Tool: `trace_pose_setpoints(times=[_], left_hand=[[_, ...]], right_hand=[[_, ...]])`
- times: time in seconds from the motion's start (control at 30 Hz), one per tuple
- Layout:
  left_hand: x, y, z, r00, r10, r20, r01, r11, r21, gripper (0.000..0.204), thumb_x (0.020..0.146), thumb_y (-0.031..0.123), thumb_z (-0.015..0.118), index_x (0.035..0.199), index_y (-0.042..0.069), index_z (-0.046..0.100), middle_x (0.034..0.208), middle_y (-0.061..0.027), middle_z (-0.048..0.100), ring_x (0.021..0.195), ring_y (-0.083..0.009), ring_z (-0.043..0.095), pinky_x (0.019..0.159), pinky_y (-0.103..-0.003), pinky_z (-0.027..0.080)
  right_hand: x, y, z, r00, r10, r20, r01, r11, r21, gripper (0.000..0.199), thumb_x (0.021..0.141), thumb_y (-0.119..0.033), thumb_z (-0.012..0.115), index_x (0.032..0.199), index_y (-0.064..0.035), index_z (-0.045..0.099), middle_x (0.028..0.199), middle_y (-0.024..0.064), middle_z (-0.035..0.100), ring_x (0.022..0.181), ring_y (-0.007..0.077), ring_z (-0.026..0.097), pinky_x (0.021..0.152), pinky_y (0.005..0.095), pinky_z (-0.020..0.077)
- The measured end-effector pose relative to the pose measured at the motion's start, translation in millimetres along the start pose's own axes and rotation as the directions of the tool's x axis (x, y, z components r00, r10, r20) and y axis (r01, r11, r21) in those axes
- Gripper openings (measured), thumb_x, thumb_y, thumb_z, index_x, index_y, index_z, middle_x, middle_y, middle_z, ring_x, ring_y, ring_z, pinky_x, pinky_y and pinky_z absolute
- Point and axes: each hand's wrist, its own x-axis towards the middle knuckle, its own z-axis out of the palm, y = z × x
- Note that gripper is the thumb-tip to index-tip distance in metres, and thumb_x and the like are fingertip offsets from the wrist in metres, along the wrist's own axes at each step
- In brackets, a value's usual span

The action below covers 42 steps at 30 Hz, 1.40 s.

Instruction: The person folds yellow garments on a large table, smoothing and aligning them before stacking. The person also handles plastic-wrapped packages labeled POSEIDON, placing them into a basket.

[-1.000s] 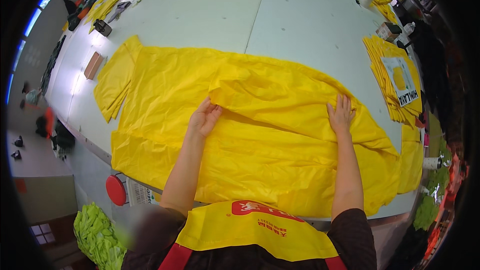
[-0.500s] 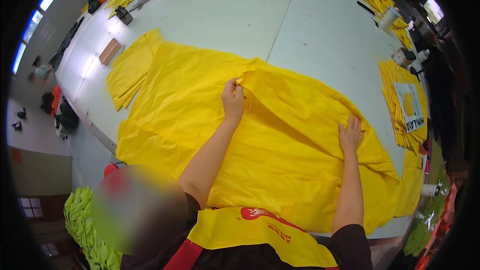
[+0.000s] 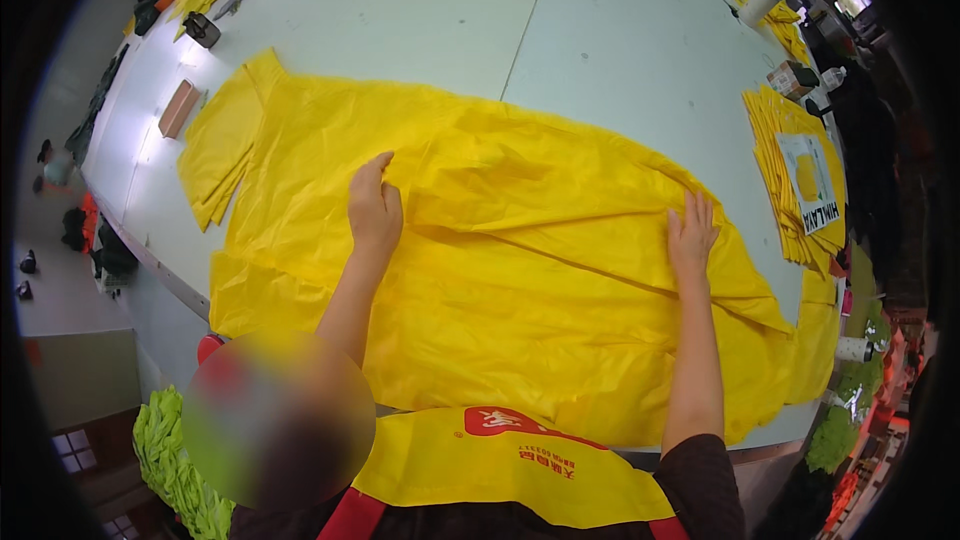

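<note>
A large yellow garment or sheet of thin, creased material (image 3: 480,310) spreads across the table in front of me, with long folds running through its right half. My left hand (image 3: 375,208) hovers at or rests on its middle-left part. The fingers there are slightly bent, the thumb is apart, and no material shows gripped between them. Toward the right end, my right hand (image 3: 692,240) lies flat on the yellow material with fingers stretched out beside a fold. Short yellow flaps (image 3: 222,145) stick out at the far left end.
A pale table (image 3: 430,20) carries everything. At right lies a stack of folded yellow pieces (image 3: 765,155) with a printed sheet (image 3: 808,180). A brown block (image 3: 179,108) and a dark container (image 3: 202,30) stand at left. A thread cone (image 3: 762,2) is at far right.
My left hand has let go of the raised edge and moved left. That edge now lies down flatter. The right hand stays flat on the material. The whole view has shifted slightly.
</note>
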Motion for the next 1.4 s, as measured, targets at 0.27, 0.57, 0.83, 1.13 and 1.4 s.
trace_pose_setpoints(times=[0.27, 0.57, 0.83, 1.13, 1.4], left_hand=[[35.0, -14.4, 66.3, 0.856, 0.383, 0.348, -0.491, 0.813, 0.312, 0.032, 0.083, 0.027, 0.053, 0.112, 0.017, 0.059, 0.113, -0.0059, 0.060, 0.112, -0.0247, 0.051, 0.099, -0.053, 0.028], [133.5, -15.0, 52.4, 0.866, 0.066, 0.496, -0.131, 0.987, 0.097, 0.043, 0.078, 0.007, 0.052, 0.121, 0.012, 0.052, 0.127, -0.0086, 0.050, 0.124, -0.0296, 0.038, 0.099, -0.054, 0.027], [194.6, -42.6, 68.2, 0.721, -0.097, 0.686, -0.514, 0.589, 0.624, 0.040, 0.073, 0.005, 0.057, 0.113, 0.011, 0.053, 0.115, -0.0062, 0.056, 0.114, -0.0275, 0.047, 0.097, -0.044, 0.035], [124.5, -26.9, -120.2, 0.693, 0.261, 0.672, -0.618, 0.694, 0.368, 0.020, 0.068, 0.007, 0.060, 0.087, 0.009, 0.059, 0.081, -0.0089, 0.054, 0.081, -0.0288, 0.056, 0.068, -0.038, 0.045], [-129.4, -29.4, -245.2, 0.831, 0.194, 0.521, -0.470, 0.747, 0.470, 0.030, 0.063, 0.002, 0.058, 0.091, 0.010, 0.056, 0.080, -0.0069, 0.053, 0.071, -0.0250, 0.055, 0.061, -0.036, 0.044]], right_hand=[[-32.8, -23.5, -4.9, 0.973, -0.226, 0.041, 0.227, 0.974, -0.023, 0.059, 0.085, -0.045, 0.051, 0.129, -0.0071, 0.045, 0.139, 0.0142, 0.036, 0.131, 0.0375, 0.026, 0.103, 0.0602, 0.0127], [28.5, 42.7, -21.6, 0.951, -0.307, 0.022, 0.307, 0.952, 0.003, 0.071, 0.070, -0.013, 0.067, 0.134, -0.0067, 0.035, 0.131, 0.0182, 0.043, 0.124, 0.0331, 0.037, 0.100, 0.0397, 0.0329], [77.5, 61.6, -55.1, 0.816, 0.120, 0.565, -0.315, 0.912, 0.261, 0.043, 0.069, -0.009, 0.067, 0.110, -0.0006, 0.054, 0.101, 0.0155, 0.058, 0.089, 0.0299, 0.057, 0.078, 0.0346, 0.0454], [-90.3, 25.0, -181.6, 0.914, -0.393, 0.101, 0.368, 0.908, 0.200, 0.028, 0.072, -0.002, 0.062, 0.100, -0.0015, 0.058, 0.083, 0.0163, 0.052, 0.077, 0.0362, 0.050, 0.067, 0.0397, 0.0413], [-287.9, 31.5, -180.9, 0.863, -0.418, 0.284, 0.410, 0.908, 0.092, 0.053, 0.061, -0.013, 0.072, 0.111, -0.0039, 0.057, 0.087, 0.0134, 0.050, 0.081, 0.0325, 0.049, 0.072, 0.0399, 0.0405]])
